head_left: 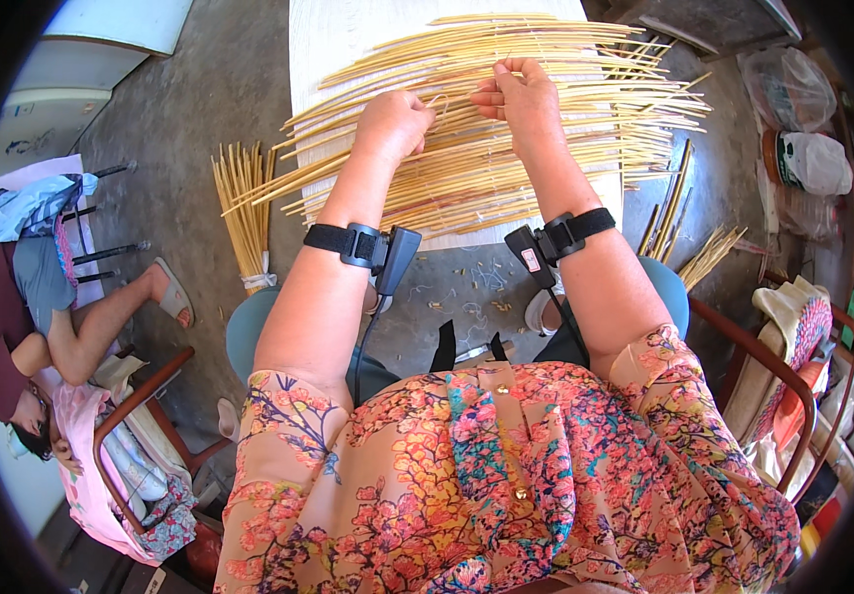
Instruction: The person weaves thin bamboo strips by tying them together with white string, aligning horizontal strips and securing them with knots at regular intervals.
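Mat of bamboo splints: lay upper centre on a white board; looked light, springy, brittle at tips.
Left hand: fisted on splints.
Right hand: pinched a thin strand.
Hold: best mid-length.

Tied stick bundle, seated person nearby.

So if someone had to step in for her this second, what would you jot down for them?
Left hand: fist closed on the mat of thin bamboo sticks, knuckles up.
Right hand: fingers pinch a strand at the mat's upper part.
The mat lies fanned across the white table.
A tied spare stick bundle stands on the floor to the left; loose sticks to the right.
Done: many sticks joined. Left: spare sticks unused.
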The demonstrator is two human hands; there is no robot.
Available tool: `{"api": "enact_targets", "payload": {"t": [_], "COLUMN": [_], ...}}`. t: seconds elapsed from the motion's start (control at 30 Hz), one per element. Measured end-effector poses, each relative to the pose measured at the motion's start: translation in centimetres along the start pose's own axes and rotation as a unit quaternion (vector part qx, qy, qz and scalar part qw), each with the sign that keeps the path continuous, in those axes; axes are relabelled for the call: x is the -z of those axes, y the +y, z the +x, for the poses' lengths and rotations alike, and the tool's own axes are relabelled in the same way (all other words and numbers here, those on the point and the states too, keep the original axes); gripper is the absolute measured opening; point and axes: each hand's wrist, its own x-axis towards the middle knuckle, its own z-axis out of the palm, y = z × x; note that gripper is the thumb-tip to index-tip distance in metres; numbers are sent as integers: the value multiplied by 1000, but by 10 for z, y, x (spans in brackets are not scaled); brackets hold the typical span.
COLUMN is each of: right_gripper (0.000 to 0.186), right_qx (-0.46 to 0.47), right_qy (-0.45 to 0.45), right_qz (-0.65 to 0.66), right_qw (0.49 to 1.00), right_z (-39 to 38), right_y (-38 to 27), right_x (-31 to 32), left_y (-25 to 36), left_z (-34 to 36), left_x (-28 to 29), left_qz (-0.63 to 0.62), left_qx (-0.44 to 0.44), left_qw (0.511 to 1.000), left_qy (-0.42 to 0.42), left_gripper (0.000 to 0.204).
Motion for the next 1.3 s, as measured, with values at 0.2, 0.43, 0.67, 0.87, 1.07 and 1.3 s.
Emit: {"api": "enact_targets", "payload": {"t": [0.2,0.43,0.67,0.87,1.07,1.3], "right_gripper": [14,13,13,13,13,14], "right_qx": [0,-6,-13,-11,-12,-2], "right_qy": [-6,-7,-8,-8,-11,-10], "right_qz": [0,0,-20,-26,-13,-11], "right_qw": [1000,1000,1000,1000,1000,1000], "right_z": [2,-1,-2,-7,-6,-10], "right_y": [1,1,2,-2,0,-4], "right_x": [6,9,13,12,16,17], "left_y": [6,5,7,-8,-5,-10], "left_z": [-6,-4,-5,2,1,1], "left_x": [-7,-10,-19,-27,-28,-30], "left_qz": [-3,-50,72,70,66,91], "left_qx": [-21,-7,-115,-165,-135,-177], "left_qw": [991,985,967,963,978,966], "left_qy": [135,162,214,203,147,164], "left_gripper": [14,14,9,10,7,8]}}
